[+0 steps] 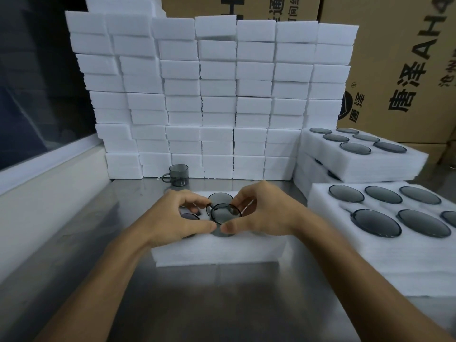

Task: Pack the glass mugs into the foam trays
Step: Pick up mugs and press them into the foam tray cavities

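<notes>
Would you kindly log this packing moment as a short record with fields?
setting: steel table, wall of stacked white foam blocks behind, cardboard boxes at the back right
tray in work: foam tray in front of the person, partly filled
left hand: pinches the smoked glass mug
right hand: pinches the same mug from the other side
mug position: part way into a tray hole
loose mug: upright on the table by the foam wall
filled trays: stacked at the right
</notes>
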